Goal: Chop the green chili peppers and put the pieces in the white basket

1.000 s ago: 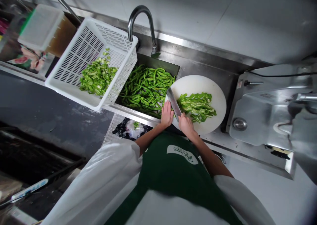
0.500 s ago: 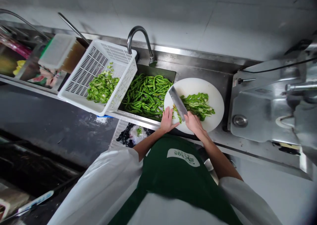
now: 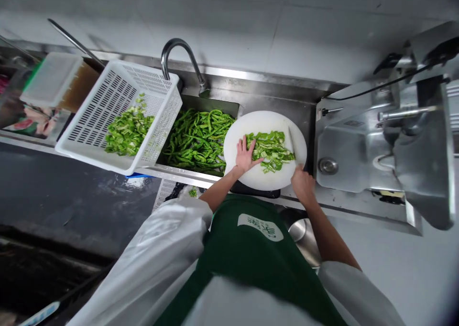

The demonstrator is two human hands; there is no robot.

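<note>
A round white cutting board lies over the right end of the sink, with a pile of cut green peppers on it. My left hand lies flat with spread fingers on the left edge of that pile. My right hand grips the handle of a cleaver, whose blade stands edge-on at the pile's right side. Whole green peppers fill the sink to the left.
A white slotted basket with cut pepper pieces leans on the sink's left rim under the tap. A steel machine stands right of the board. A lidded container sits far left. A dark bag lies below the sink edge.
The cleaver has swung from the left side of the pepper pile to its right side. My left hand has moved onto the pile and spread flat. The view has shifted right.
</note>
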